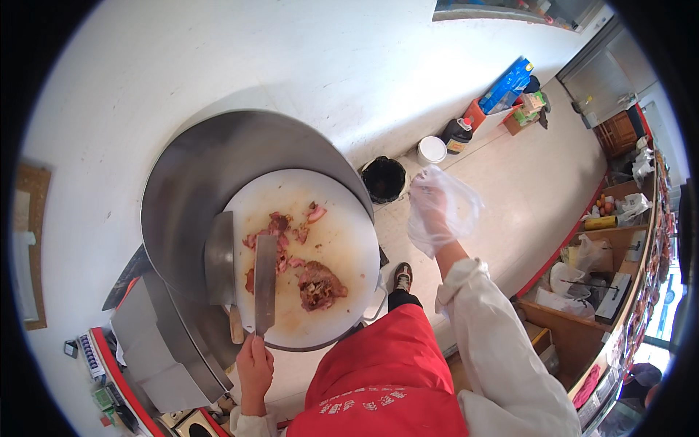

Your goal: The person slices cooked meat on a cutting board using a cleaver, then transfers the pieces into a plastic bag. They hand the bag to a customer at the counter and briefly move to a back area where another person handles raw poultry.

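My left hand (254,358) grips the handle of a narrow rectangular cleaver (266,289), its blade over the left part of a round white chopping board (349,240). Chopped cooked meat (279,226) lies beyond and beside the blade. A larger browned chunk of meat (321,287) rests near the board's front right. On the left rim is a wider cleaver (219,262) with a wooden handle. Off the board to the right, my right hand (428,199) is raised with a clear plastic bag (458,205) around it; the film partly blurs the fingers.
A curved metal guard (191,164) rises behind the board, against the white wall. A black-lined bin (384,179), a white tub (432,149) and a dark jug (457,134) stand along the wall. On the right, a wooden counter (568,322) has shelves holding bags.
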Motion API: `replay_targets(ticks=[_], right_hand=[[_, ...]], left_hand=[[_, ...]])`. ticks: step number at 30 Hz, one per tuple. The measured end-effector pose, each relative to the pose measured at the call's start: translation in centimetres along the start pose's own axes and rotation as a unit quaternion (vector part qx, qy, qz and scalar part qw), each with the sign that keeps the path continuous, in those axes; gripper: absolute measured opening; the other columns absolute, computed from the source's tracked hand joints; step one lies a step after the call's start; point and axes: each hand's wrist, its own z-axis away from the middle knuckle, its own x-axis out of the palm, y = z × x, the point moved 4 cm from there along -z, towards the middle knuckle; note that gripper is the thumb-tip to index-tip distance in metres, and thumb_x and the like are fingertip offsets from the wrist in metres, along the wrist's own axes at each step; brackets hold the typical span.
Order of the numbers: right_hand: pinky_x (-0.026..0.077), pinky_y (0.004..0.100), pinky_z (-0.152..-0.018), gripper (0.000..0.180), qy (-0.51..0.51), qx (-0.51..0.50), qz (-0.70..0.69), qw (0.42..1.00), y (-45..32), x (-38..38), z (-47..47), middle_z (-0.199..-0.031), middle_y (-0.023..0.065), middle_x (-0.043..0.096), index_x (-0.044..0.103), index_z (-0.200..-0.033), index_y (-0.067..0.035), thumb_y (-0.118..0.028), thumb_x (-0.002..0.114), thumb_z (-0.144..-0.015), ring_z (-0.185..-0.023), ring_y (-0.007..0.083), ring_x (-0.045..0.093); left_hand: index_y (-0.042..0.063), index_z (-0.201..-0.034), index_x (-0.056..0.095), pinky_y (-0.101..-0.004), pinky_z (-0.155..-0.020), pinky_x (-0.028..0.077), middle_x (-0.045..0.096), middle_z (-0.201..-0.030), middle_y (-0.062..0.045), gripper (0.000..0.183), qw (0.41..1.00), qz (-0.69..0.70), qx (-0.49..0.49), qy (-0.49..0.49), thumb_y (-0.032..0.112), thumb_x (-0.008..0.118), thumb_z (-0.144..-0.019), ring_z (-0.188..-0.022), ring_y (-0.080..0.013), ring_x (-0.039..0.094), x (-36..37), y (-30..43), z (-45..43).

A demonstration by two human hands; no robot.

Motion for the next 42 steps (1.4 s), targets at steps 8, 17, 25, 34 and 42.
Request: replay_targets(ticks=[8, 17, 25, 34, 42], right_hand=[[0.051, 0.0316, -0.077, 0.014, -0.141, 0.025, -0.088, 0.986, 3.8, 2.8, -9.9, -0.094, 0.0012, 0.064, 0.066, -0.103, -0.009, -0.023, 0.068, -0.099, -0.088, 0.0147, 0.059], [0.050, 0.0323, -0.094, 0.035, -0.028, -0.091, 0.073, 0.993, -5.5, 1.3, -7.0, -0.118, 0.0086, 0.070, 0.069, -0.123, 0.001, -0.023, 0.072, -0.098, -0.109, 0.0176, 0.062], [0.048, 0.0327, -0.103, 0.048, 0.012, -0.104, 0.100, 0.989, -14.4, -0.7, 15.4, -0.130, 0.0094, 0.067, 0.056, -0.143, 0.001, -0.010, 0.070, -0.098, -0.117, 0.0167, 0.062], [0.049, 0.0383, -0.102, 0.051, 0.059, -0.068, 0.151, 0.984, -10.0, 9.3, 35.1, -0.130, 0.0160, 0.061, 0.058, -0.136, 0.001, -0.008, 0.078, -0.089, -0.119, 0.0269, 0.059], [0.053, 0.0344, -0.089, 0.043, 0.011, 0.015, 0.111, 0.994, -9.1, 14.7, 34.5, -0.116, 0.0083, 0.063, 0.063, -0.127, -0.004, -0.010, 0.080, -0.088, -0.105, 0.0203, 0.064]], left_hand=[[0.008, -0.082, 0.049, -0.0237, -0.041, 0.029, 0.045, -0.053, 0.003, 0.038, 0.994, 0.025, -0.056, 0.086, 0.029, 0.042, -0.114, -0.041, -0.0050, 0.041, 1.9, 1.3, 2.3], [0.005, -0.085, 0.055, -0.0250, -0.043, 0.030, 0.048, -0.056, 0.004, 0.038, 0.997, 0.011, -0.047, 0.060, 0.029, 0.045, -0.112, -0.045, -0.0052, 0.043, 1.0, 2.3, 0.8], [0.001, -0.128, 0.068, -0.0352, -0.062, 0.049, 0.063, -0.070, -0.011, 0.037, 0.990, -0.094, 0.029, -0.104, 0.028, 0.055, -0.107, -0.064, -0.0189, 0.063, -4.6, -4.3, -2.7], [0.010, -0.130, 0.069, -0.0456, -0.074, 0.055, 0.075, -0.093, -0.018, 0.037, 0.962, -0.169, 0.149, -0.151, 0.036, 0.057, -0.107, -0.088, -0.0376, 0.073, -6.4, -3.5, -5.4], [0.012, -0.131, 0.068, -0.0475, -0.068, 0.054, 0.072, -0.083, -0.018, 0.035, 0.927, -0.217, 0.280, -0.125, 0.033, 0.060, -0.105, -0.078, -0.0404, 0.071, -5.3, -4.4, -3.4]])
